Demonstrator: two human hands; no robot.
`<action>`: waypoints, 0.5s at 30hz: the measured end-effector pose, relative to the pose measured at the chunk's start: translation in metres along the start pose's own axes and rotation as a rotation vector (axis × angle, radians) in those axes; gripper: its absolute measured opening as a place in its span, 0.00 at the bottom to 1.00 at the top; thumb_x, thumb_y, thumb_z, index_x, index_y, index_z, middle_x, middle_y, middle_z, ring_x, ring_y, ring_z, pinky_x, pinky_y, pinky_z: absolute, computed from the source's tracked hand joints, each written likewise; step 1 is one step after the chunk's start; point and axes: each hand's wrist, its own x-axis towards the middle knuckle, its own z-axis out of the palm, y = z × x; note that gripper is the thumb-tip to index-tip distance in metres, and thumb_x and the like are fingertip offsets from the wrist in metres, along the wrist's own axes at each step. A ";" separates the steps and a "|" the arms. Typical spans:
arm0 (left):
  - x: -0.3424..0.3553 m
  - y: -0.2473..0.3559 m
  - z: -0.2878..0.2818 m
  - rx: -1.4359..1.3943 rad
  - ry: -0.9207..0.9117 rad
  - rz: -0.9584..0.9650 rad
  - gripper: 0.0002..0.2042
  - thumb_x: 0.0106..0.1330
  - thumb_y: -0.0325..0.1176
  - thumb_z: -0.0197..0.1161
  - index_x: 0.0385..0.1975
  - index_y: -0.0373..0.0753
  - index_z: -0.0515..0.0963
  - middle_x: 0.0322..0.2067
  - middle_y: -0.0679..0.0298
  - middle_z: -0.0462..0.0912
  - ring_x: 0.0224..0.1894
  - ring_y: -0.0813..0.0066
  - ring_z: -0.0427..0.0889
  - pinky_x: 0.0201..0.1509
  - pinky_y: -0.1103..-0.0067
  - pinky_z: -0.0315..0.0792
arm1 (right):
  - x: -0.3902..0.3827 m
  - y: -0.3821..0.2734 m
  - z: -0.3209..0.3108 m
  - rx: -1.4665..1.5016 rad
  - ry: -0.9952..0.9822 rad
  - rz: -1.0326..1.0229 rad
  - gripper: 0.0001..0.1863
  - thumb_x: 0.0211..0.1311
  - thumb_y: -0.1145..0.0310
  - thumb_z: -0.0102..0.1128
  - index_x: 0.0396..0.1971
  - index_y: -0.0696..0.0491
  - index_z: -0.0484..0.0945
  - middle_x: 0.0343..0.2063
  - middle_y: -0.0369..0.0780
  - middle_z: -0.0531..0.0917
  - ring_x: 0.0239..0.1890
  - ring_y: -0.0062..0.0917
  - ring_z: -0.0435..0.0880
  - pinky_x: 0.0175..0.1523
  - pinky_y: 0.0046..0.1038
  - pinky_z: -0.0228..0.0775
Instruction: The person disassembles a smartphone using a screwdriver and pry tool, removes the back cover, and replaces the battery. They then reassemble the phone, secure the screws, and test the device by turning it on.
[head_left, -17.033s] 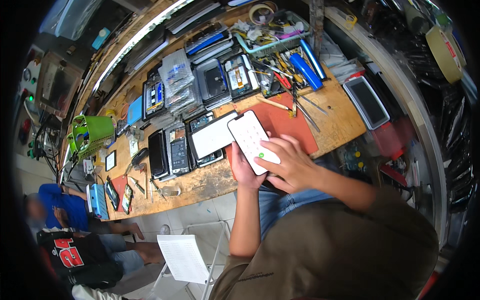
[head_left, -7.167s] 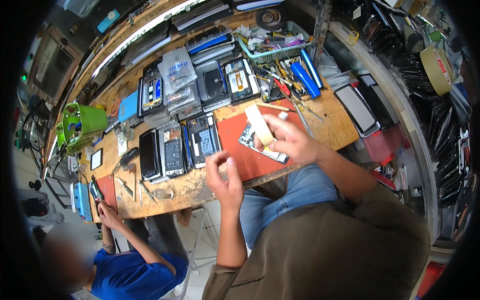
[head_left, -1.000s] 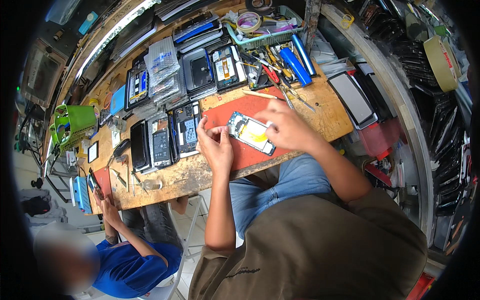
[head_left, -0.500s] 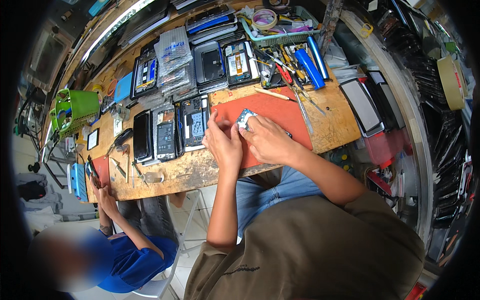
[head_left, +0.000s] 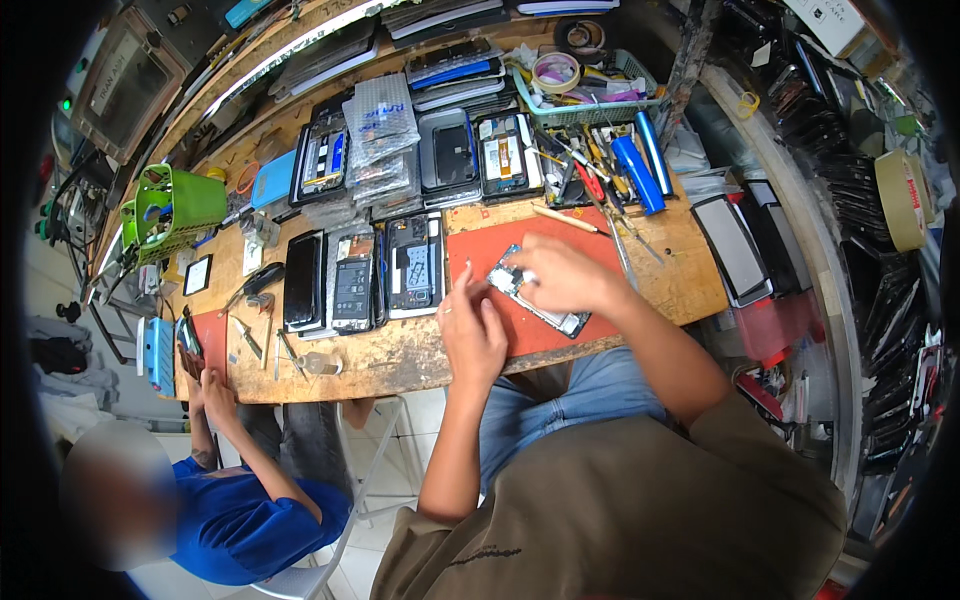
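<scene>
An opened phone (head_left: 557,319), its inner parts bare, lies slanted on an orange-red mat (head_left: 470,245) in front of me. My right hand (head_left: 568,278) reaches over its upper half, fingers bent and drawn together above the circuit parts. Whatever the fingertips may hold is too small to make out. Beside the phone's left edge is my left hand (head_left: 473,328), its fingers apart and their tips close to the phone. I cannot tell if they touch it.
Opened phones (head_left: 414,265) and a dark phone (head_left: 303,280) lie left of the mat. Behind are bubble-wrapped packs (head_left: 384,125), loose tools, a blue cylinder (head_left: 638,175) and a green basket (head_left: 590,112). At far left a co-worker in a blue shirt (head_left: 265,515) handles a device.
My right hand has lifted and opened away from the lower phone, so more of the phone shows. My left hand stays beside its edge. The whole view has shifted slightly.
</scene>
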 end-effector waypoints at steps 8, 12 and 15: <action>-0.008 -0.011 -0.005 -0.114 0.265 -0.053 0.04 0.75 0.26 0.62 0.37 0.33 0.78 0.35 0.57 0.79 0.37 0.60 0.76 0.42 0.68 0.70 | 0.127 0.095 -0.096 -0.207 0.938 0.063 0.20 0.59 0.76 0.67 0.53 0.58 0.82 0.44 0.51 0.82 0.49 0.49 0.84 0.55 0.45 0.77; -0.017 -0.004 -0.011 -0.164 0.348 -0.067 0.03 0.73 0.23 0.62 0.35 0.33 0.79 0.34 0.58 0.79 0.35 0.63 0.76 0.40 0.72 0.71 | 0.149 0.127 -0.111 -0.510 0.617 0.252 0.12 0.67 0.66 0.64 0.45 0.56 0.87 0.48 0.51 0.83 0.52 0.49 0.82 0.58 0.52 0.71; -0.065 -0.005 -0.031 -0.288 0.367 -0.064 0.03 0.73 0.19 0.59 0.35 0.32 0.78 0.34 0.60 0.77 0.36 0.71 0.75 0.40 0.78 0.71 | 0.121 0.116 -0.110 -0.537 0.624 0.176 0.15 0.71 0.61 0.59 0.40 0.55 0.89 0.49 0.49 0.85 0.56 0.44 0.79 0.61 0.50 0.67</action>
